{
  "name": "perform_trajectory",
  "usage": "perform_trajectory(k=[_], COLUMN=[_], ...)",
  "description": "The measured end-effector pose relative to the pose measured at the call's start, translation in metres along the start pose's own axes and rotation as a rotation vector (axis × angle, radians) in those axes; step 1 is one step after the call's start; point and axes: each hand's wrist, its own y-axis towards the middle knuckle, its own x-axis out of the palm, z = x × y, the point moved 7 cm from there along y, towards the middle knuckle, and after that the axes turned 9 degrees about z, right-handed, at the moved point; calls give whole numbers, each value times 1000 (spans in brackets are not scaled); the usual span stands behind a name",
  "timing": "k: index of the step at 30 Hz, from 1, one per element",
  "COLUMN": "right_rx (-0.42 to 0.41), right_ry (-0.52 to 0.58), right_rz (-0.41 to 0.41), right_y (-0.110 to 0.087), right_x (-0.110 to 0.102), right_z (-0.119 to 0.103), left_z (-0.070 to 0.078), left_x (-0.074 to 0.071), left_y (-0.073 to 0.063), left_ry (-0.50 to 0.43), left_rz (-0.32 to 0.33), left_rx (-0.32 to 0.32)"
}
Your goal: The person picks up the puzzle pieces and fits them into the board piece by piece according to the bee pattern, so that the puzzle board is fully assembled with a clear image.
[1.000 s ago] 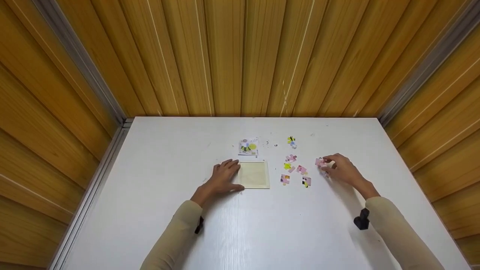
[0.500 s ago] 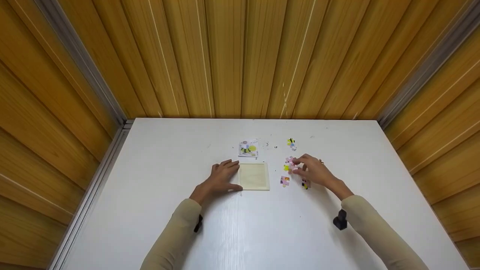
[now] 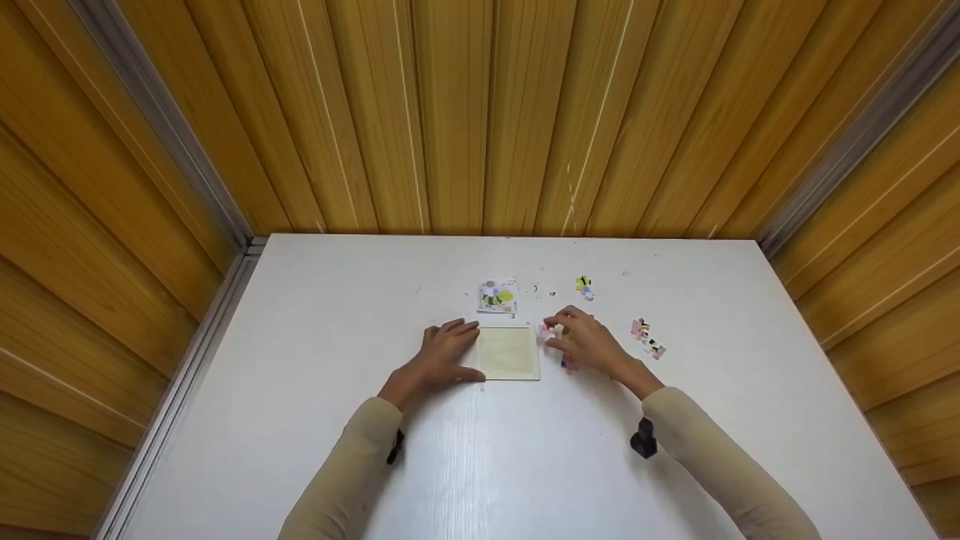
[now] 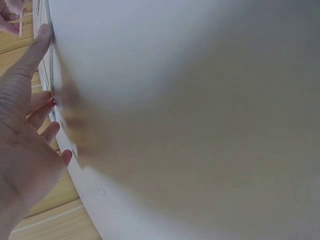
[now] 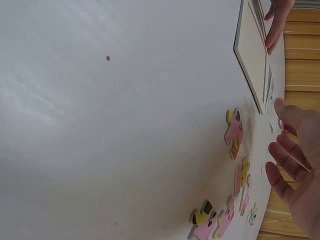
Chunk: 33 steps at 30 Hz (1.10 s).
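Observation:
My left hand (image 3: 442, 355) rests at the left side of a shallow pale wooden puzzle tray (image 3: 534, 360). Its thumb lies by the near left corner and its fingertips by the far left one, spread and fairly straight. Just off the tray's right edge, my right hand (image 3: 589, 341) pinches a pink jigsaw piece (image 3: 546, 331) between thumb and fingers. The left wrist view catches this piece edge-on as a thin strip (image 4: 21, 22). Below and beside that hand lie loose pieces, among them a pink and yellow one (image 5: 233, 131); the head view hides most of these.
A square bee picture card (image 3: 497, 297) lies beyond the tray. More jigsaw pieces sit at the right (image 3: 640, 328), and a yellow and black piece (image 3: 583, 285) lies farther back. The white table (image 3: 450, 465) meets wood-panelled walls (image 3: 450, 112) behind and at the sides.
My right hand has moved left from the far right pieces, over the middle group, to the tray's right edge, where it holds a pink jigsaw piece. The left hand has stayed at the tray.

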Motion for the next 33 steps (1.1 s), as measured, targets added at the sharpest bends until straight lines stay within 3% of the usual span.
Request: perform_trajectory(k=[5, 12, 22, 33], right_rx=[3, -23, -26, -44], right_ry=[41, 81, 15, -11], right_rz=[56, 60, 18, 17], right_y=[4, 9, 13, 15], right_x=[7, 20, 39, 45], right_z=[-6, -14, -24, -31], left_z=[2, 5, 2, 4], left_x=[1, 0, 0, 0], left_y=[-2, -1, -4, -3], left_ry=[-9, 28, 51, 60], left_rz=[0, -4, -16, 4], left_rx=[-1, 10, -2, 5])
